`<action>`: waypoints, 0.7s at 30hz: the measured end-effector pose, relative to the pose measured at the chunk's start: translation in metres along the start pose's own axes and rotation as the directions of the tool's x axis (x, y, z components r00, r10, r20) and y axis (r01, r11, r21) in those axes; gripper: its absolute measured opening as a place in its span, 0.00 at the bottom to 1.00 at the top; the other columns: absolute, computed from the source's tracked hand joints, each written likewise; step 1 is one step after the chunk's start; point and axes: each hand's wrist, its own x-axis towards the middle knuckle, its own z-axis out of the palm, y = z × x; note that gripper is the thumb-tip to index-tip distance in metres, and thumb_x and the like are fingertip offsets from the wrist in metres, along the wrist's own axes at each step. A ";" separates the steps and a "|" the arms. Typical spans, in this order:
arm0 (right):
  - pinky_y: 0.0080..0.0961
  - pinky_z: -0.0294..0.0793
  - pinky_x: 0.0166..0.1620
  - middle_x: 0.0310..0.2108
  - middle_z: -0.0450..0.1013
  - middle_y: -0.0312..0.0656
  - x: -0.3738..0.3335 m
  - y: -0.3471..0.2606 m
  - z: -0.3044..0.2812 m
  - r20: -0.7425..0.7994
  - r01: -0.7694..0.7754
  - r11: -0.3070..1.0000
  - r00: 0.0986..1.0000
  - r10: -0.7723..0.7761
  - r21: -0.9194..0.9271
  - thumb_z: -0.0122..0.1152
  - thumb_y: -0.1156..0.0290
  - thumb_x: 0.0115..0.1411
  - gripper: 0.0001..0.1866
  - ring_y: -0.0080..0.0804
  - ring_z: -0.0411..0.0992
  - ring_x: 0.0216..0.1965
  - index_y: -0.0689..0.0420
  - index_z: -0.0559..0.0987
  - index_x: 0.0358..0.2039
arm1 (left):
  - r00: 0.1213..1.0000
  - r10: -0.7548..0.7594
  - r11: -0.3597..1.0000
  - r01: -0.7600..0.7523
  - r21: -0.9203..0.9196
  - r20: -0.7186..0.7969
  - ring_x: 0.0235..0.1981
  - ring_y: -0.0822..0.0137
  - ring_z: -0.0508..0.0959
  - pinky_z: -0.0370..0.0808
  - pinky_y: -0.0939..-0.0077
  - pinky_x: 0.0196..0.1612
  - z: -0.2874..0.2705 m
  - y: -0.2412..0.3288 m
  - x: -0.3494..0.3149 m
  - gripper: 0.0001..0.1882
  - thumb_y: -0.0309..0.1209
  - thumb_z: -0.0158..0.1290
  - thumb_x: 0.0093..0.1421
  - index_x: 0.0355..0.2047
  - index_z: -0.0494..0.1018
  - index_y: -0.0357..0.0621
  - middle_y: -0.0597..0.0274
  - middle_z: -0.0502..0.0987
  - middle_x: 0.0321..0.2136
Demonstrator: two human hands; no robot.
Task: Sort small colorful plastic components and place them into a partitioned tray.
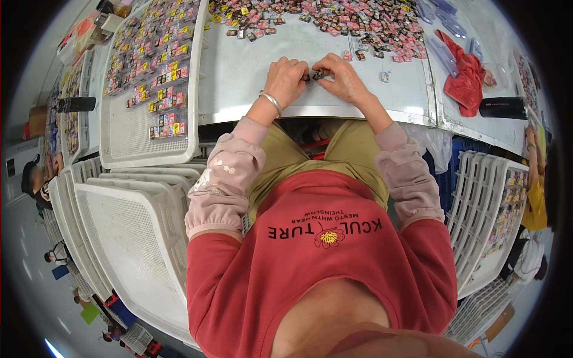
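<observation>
Dark pieces: two small dark pieces (318, 74) sit between the hands, over the near strip of the table (250, 56); whether they touch each other is too small to tell.
Left hand: the left hand (287, 80) pinches the left one between thumb and fingertips, probably because so small a thing gives no room for a fuller grasp.
Right hand: the right hand (341, 79) pinches the other, fingers curled, facing the left; meeting in front of the body likely keeps both pieces in easy sight.
Loose pile: pink, black and yellow pieces (370, 24) spread across the far side, seemingly within reach yet leaving working room.
Stray piece: a pale one (385, 76) lies apart, right of the right hand.
Filled tray: a white tray (125, 128) at left carries clusters in rows, apparently to keep them orderly.
Stacked trays: more white trays (125, 221) stand near left, nested probably to save space.
Red cloth: a crumpled cloth (465, 77) lies far right, outside the hands' space.
</observation>
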 end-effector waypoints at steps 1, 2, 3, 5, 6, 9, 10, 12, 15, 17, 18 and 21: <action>0.31 0.74 0.40 0.33 0.70 0.44 0.002 0.001 -0.003 0.001 0.001 1.000 1.000 -0.001 0.002 0.63 0.79 0.45 0.15 0.38 0.73 0.36 0.59 0.77 0.37 | 1.000 -0.002 1.000 0.002 0.002 0.001 0.29 0.54 0.73 0.71 0.62 0.34 -0.002 -0.001 0.000 0.09 0.23 0.56 0.43 0.27 0.74 0.44 0.59 0.76 0.25; 0.30 0.74 0.40 0.33 0.70 0.44 0.004 0.002 -0.006 -0.009 0.021 1.000 1.000 -0.021 -0.010 0.63 0.79 0.44 0.16 0.37 0.73 0.36 0.59 0.77 0.37 | 1.000 -0.024 0.999 0.023 -0.024 -0.020 0.28 0.57 0.74 0.71 0.66 0.33 -0.003 -0.002 0.000 0.09 0.23 0.57 0.44 0.29 0.75 0.44 0.60 0.77 0.25; 0.30 0.74 0.40 0.33 0.70 0.44 0.007 0.002 -0.010 -0.021 0.040 0.999 0.999 -0.040 -0.021 0.63 0.79 0.44 0.16 0.37 0.73 0.36 0.59 0.77 0.38 | 0.998 -0.044 0.998 0.042 -0.049 -0.040 0.27 0.60 0.76 0.72 0.69 0.32 -0.005 -0.005 0.000 0.10 0.24 0.57 0.45 0.31 0.75 0.44 0.61 0.77 0.25; 0.31 0.74 0.41 0.33 0.70 0.44 0.013 -0.002 -0.010 0.002 0.075 0.997 0.997 -0.075 0.005 0.63 0.79 0.44 0.16 0.40 0.73 0.35 0.59 0.77 0.37 | 0.967 -0.228 0.936 0.184 -0.301 -0.115 0.26 0.65 0.76 0.73 0.72 0.32 -0.008 -0.015 -0.005 0.11 0.24 0.58 0.46 0.32 0.75 0.44 0.63 0.77 0.25; 0.32 0.73 0.42 0.33 0.71 0.44 0.018 -0.002 -0.007 0.044 0.163 0.984 0.986 -0.160 -0.070 0.62 0.80 0.44 0.16 0.42 0.72 0.35 0.59 0.77 0.37 | 0.901 -0.411 0.792 0.277 -0.544 -0.140 0.25 0.69 0.76 0.74 0.75 0.33 -0.008 -0.021 -0.009 0.11 0.25 0.59 0.46 0.33 0.76 0.43 0.65 0.77 0.24; 0.34 0.72 0.42 0.34 0.71 0.45 0.030 -0.009 0.005 0.196 0.304 0.933 0.944 -0.266 -0.194 0.59 0.81 0.44 0.16 0.45 0.71 0.37 0.59 0.77 0.37 | 0.820 -0.570 0.527 0.308 -0.792 -0.060 0.25 0.78 0.74 0.74 0.85 0.31 -0.004 -0.038 -0.029 0.13 0.25 0.60 0.49 0.36 0.75 0.37 0.66 0.76 0.25; 0.34 0.71 0.43 0.34 0.71 0.46 0.031 -0.009 0.008 0.298 0.355 0.903 0.913 -0.279 -0.243 0.57 0.82 0.44 0.16 0.46 0.70 0.39 0.60 0.76 0.38 | 0.816 -0.576 0.503 0.318 -0.804 -0.038 0.25 0.81 0.72 0.73 0.86 0.31 -0.004 -0.036 -0.035 0.12 0.24 0.60 0.50 0.36 0.74 0.33 0.68 0.75 0.25; 0.34 0.71 0.43 0.36 0.71 0.46 0.033 -0.007 0.012 0.358 0.359 0.907 0.895 -0.267 -0.221 0.56 0.83 0.44 0.17 0.46 0.70 0.40 0.60 0.76 0.38 | 0.812 -0.581 0.510 0.308 -0.803 -0.058 0.25 0.80 0.72 0.73 0.86 0.31 -0.002 -0.035 -0.039 0.12 0.24 0.60 0.50 0.36 0.75 0.34 0.68 0.75 0.25; 0.33 0.71 0.43 0.37 0.72 0.46 0.025 -0.006 0.019 0.321 0.382 0.907 0.894 -0.313 -0.178 0.54 0.85 0.46 0.18 0.47 0.70 0.41 0.61 0.75 0.40 | 0.811 -0.578 0.543 0.302 -0.784 -0.088 0.25 0.80 0.73 0.72 0.86 0.29 0.000 -0.034 -0.042 0.13 0.24 0.60 0.49 0.36 0.75 0.36 0.68 0.75 0.25; 0.32 0.72 0.42 0.38 0.72 0.46 0.020 -0.007 0.023 0.220 0.407 0.900 0.903 -0.369 -0.158 0.53 0.86 0.47 0.18 0.47 0.70 0.41 0.62 0.75 0.40 | 0.815 -0.570 0.569 0.304 -0.764 -0.100 0.25 0.80 0.73 0.72 0.86 0.28 -0.001 -0.034 -0.041 0.13 0.24 0.60 0.49 0.37 0.75 0.37 0.68 0.76 0.24; 0.29 0.72 0.41 0.38 0.72 0.44 0.017 -0.011 0.019 0.099 0.307 0.944 0.950 -0.296 -0.122 0.53 0.85 0.49 0.16 0.43 0.72 0.39 0.63 0.75 0.41 | 0.818 -0.562 0.594 0.301 -0.746 -0.117 0.25 0.79 0.73 0.72 0.86 0.27 -0.003 -0.029 -0.038 0.14 0.24 0.60 0.49 0.37 0.75 0.38 0.68 0.76 0.24; 0.24 0.73 0.39 0.38 0.73 0.41 0.024 -0.025 0.017 -0.037 -0.008 0.972 0.999 0.017 0.235 0.55 0.82 0.55 0.12 0.31 0.74 0.36 0.64 0.75 0.41 | 0.825 -0.543 0.636 0.285 -0.717 -0.154 0.25 0.77 0.75 0.71 0.84 0.26 -0.013 -0.008 -0.027 0.14 0.26 0.60 0.48 0.37 0.75 0.39 0.67 0.77 0.24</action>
